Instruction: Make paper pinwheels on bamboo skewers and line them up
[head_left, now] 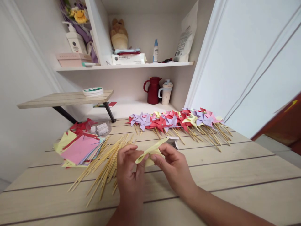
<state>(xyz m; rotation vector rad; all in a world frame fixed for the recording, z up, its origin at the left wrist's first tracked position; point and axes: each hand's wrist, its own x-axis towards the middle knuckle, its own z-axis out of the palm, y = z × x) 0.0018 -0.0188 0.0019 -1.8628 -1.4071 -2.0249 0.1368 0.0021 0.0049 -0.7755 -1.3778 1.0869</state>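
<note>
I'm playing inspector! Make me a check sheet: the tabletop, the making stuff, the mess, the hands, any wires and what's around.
Surface: wooden table with dark lines across it.
Job's things: bent yellow paper in the hands; loose sticks and a messy pile of coloured paper on the left; many pinwheels along the back.
Clutter: a see-through box with white things inside, beside the paper pile.
Hands: left hand and right hand both pinch the yellow paper.
Cables: thin dark lines on the right wall; can't tell whether they are wires or seams.
Surroundings: white shelf behind, with a red jug and a cup below it.
</note>
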